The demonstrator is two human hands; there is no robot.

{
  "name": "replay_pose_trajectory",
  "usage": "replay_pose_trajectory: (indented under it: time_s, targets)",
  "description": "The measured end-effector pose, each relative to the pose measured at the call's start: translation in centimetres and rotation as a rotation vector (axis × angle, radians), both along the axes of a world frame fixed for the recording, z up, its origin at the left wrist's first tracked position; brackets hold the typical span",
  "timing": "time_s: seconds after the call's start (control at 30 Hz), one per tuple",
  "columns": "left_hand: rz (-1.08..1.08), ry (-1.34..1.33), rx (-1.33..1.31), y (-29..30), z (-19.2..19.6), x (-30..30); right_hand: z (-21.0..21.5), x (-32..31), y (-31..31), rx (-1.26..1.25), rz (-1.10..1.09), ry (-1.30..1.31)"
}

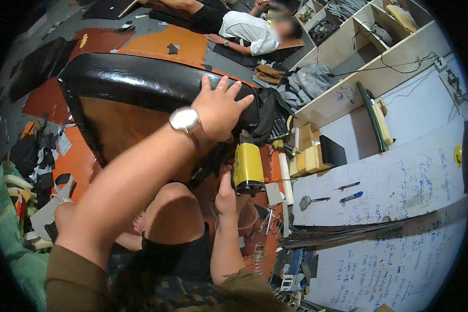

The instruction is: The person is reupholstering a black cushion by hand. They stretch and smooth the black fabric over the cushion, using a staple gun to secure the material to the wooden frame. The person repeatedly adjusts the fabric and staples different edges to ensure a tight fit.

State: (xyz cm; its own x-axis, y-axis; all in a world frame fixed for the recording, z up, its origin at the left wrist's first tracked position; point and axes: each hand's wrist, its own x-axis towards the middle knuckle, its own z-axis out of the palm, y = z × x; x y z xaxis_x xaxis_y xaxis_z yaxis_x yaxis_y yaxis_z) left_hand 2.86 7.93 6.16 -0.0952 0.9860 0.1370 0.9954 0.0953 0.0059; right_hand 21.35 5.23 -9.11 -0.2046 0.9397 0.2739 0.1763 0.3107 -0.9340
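My left hand (217,108), with a watch on its wrist, lies with fingers spread on the glossy black padded edge of an upholstered seat panel (135,78). This panel is tilted up in front of my knees, and its brown underside (122,127) faces me. Below and right of that hand, my right hand (225,195) grips a yellow pneumatic staple gun (248,165) with a black end cap. The gun's nose points at the panel's right end; whether it touches cannot be made out. Most of my right fingers are hidden behind the tool.
A coiled hose (258,257) hangs beside my right forearm. To the right, a white table (374,192) carries pens, yellow foam blocks (309,160) and a dark box. Wooden shelves (369,39) stand beyond. Another person (249,34) lies ahead. Scraps (44,156) litter the left floor.
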Motion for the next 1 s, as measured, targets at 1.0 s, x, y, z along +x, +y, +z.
replay_pose_trajectory:
  time_s: [1.0]
  targets:
    - [-0.044,0.019,0.162,-4.4,-2.9,-10.3,1.6,-6.6,-3.2,-0.044,0.008,0.105]
